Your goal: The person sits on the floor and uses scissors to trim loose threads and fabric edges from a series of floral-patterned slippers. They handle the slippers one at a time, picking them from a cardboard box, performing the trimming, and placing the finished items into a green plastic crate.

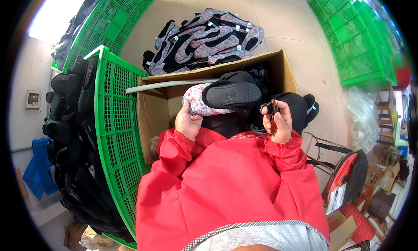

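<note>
Left hand [190,122] pinches floral slipper [233,95] by the toe, sole up over the lap [224,125], likely to steady it. Right hand [279,122] pinches small dark object [266,107] near the heel. Cardboard box [287,72] close, probably for reach.

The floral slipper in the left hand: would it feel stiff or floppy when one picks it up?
The slipper would probably feel soft at its cloth-like floral upper. The black sole looks moulded and likely holds its shape better. Its textured patches may resist slipping.
</note>
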Tool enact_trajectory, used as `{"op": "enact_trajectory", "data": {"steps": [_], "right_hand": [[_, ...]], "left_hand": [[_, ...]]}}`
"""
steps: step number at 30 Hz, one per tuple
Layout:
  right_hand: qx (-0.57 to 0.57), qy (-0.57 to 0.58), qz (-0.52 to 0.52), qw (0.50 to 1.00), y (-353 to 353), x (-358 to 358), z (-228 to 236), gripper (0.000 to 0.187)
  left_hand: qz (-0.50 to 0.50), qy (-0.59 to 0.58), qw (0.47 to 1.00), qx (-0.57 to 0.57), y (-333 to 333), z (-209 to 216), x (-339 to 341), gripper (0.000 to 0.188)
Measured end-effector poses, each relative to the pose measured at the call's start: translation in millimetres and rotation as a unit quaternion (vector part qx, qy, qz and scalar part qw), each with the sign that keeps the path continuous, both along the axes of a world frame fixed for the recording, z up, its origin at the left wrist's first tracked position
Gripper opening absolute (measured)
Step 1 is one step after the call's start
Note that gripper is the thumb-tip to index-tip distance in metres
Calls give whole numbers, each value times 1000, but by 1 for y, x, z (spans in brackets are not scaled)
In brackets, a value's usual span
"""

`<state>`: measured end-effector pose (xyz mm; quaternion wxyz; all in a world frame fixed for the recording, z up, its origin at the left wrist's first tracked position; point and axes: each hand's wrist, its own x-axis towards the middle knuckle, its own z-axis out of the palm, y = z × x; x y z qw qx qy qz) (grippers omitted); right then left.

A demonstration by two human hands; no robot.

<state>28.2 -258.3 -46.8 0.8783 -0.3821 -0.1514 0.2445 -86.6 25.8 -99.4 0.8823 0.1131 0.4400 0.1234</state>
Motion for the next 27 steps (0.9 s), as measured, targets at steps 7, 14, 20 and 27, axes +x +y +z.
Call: {"op": "enact_trajectory", "data": {"steps": [7, 14, 20, 27], "right_hand": [[-14, 48, 2, 999, -2, -1, -6, 46], [-278, -16, -15, 960, 25, -10, 4, 30], [-287, -17, -42, 957, 36, -12, -5, 24], [-256, -2, -72, 964, 37, -12, -11, 9]], "left_hand": [[-5, -17, 1000, -19, -1, -4, -2, 21], [-20, 12, 999, -25, -12, 9, 4, 21], [-20, 16, 1000, -17, -17, 16, 4, 17], [-16, 1, 1000, 1, -18, 17, 2, 20]]}}
